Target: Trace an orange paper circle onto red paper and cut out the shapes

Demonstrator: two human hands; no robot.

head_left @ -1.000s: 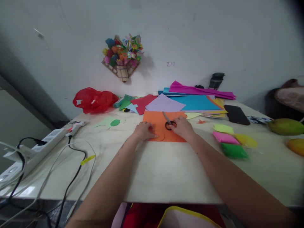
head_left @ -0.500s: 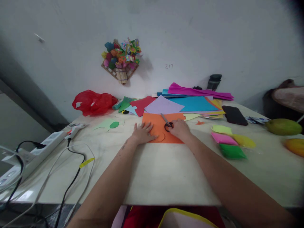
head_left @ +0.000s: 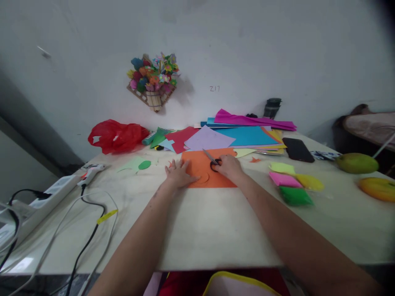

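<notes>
As right hand [head_left: 228, 167] grips scissors [head_left: 210, 158], bag [head_left: 115, 135] seems stuffed.

A: Entry, left side?
B: Left forearm [head_left: 145, 230] bare, stretched forward and slightly inward. Left hand [head_left: 177, 174] palm down, pressed flat, fingers spread and pointing away from the body.
A: Right side?
B: Right forearm [head_left: 277, 222] bare, reaching forward and angling in toward the left. Right hand [head_left: 226, 166] knuckles up, fingers curled into a closed grip, thumb tucked on the inner side. The hands sit close together, not touching.
</notes>
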